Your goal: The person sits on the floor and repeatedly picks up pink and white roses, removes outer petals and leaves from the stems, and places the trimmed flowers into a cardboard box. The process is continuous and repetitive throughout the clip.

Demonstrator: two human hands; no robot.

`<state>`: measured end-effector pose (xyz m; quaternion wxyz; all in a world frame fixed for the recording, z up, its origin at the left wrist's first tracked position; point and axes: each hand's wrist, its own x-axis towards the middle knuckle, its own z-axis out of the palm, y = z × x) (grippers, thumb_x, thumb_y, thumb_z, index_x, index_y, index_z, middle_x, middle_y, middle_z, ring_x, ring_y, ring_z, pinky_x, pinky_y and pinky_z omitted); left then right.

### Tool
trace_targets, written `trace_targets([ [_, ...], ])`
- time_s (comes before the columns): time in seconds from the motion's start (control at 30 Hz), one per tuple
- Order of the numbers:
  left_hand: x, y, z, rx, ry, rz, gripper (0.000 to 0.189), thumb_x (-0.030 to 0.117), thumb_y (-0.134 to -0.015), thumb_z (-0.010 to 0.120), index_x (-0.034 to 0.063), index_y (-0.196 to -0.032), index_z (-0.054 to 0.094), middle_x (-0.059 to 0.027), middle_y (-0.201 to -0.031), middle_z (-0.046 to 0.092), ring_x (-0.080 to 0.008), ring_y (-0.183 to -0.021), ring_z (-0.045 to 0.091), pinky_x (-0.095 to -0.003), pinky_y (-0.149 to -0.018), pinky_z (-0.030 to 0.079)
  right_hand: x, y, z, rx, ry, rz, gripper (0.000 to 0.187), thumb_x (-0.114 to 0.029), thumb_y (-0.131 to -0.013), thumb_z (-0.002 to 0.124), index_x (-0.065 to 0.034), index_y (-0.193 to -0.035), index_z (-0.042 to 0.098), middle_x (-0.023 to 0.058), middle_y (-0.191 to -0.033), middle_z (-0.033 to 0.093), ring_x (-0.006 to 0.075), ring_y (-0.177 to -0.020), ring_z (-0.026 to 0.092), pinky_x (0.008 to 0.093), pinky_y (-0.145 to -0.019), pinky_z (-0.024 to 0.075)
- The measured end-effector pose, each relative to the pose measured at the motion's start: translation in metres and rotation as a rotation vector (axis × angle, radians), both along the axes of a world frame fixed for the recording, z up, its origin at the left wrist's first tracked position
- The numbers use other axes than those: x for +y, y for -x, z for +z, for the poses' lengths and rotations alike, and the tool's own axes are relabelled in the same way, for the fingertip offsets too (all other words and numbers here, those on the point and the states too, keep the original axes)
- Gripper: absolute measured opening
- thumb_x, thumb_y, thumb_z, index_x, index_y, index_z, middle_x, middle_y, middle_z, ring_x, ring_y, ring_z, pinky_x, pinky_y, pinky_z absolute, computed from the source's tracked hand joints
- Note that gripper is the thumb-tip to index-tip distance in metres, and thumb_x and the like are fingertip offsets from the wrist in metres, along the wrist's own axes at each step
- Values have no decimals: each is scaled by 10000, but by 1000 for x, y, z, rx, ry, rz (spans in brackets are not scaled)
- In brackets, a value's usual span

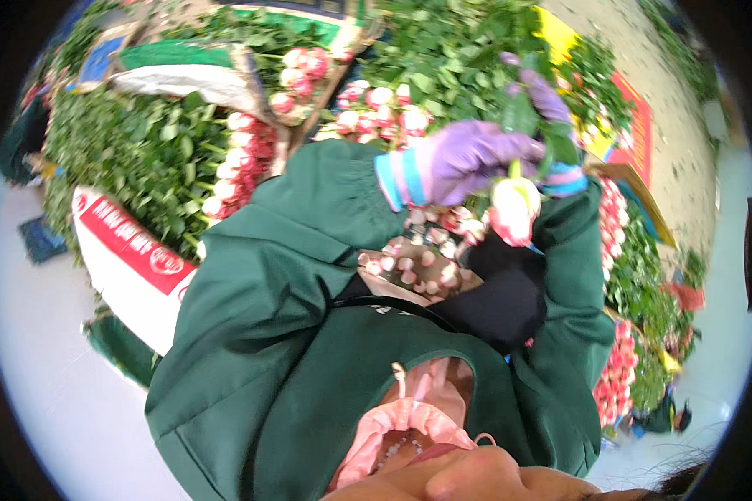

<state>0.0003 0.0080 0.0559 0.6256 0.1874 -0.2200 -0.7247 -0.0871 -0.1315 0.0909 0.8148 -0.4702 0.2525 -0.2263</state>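
My left hand [470, 156], in a purple glove with a blue-striped cuff, is closed around the stem of a pink-and-white rose [515, 210]. The bloom hangs downward, toward my chest. Green leaves [519, 118] of the stem spread above it, in front of my right hand [548, 97]. That hand wears a matching glove, its fingers stretched away from me. Leaves cover its palm, so its hold on the stem is hidden. Below the bloom, blurred cut rose heads or petals [423, 266] lie in front of my dark green garment.
Leafy rose bunches [125, 144] lie at the left beside a red-and-white printed wrapper [131, 244]. More rose stems [438, 44] are piled ahead. Pink rose bunches [617, 369] line the right side. Scattered leaves litter the floor [670, 144]. A person [661, 416] is at the far right.
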Motion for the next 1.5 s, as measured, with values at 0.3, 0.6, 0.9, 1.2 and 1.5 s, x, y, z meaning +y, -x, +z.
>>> trace_targets([
  [0.3,-21,-98,-35,-817,-122,857,237,82,-900,577,17,-1126,542,-45,-878,667,-105,-679,581,-231,-574,463,-17,-12,-22,280,836,14,544,-236,-926,613,-32,-1388,412,72,-958,646,109,-751,577,247,-696,492],
  [0.6,-58,-398,-215,-1360,-1308,1370,667,271,-863,580,-5,-1415,327,-272,-1250,562,-334,-1125,601,-379,-961,462,-42,60,-88,602,812,199,549,-138,-902,587,-44,-1402,379,129,-992,629,185,-799,610,310,-719,507],
  [0.9,-36,-434,-245,-1804,-1560,776,664,181,-867,629,156,-1456,323,-242,-1277,550,-291,-1122,598,-418,-871,520,-47,56,-113,679,647,329,488,-130,-918,586,-23,-1363,416,137,-990,637,211,-865,628,319,-767,503],
  [1.2,-109,-413,-228,-2472,-817,-525,641,139,-814,659,266,-1405,445,-62,-1509,353,-344,-1418,255,-535,-1127,252,-53,54,-118,793,679,296,466,-93,-912,577,5,-1344,431,149,-1021,643,218,-885,633,315,-798,503],
  [1.5,-124,-444,-257,-2768,-688,-537,271,134,-884,535,74,-1100,687,-152,-1102,677,-339,-957,674,-442,-813,550,-52,48,-139,874,532,345,451,-97,-901,572,-20,-1330,458,140,-1007,640,226,-875,631,318,-802,500],
])
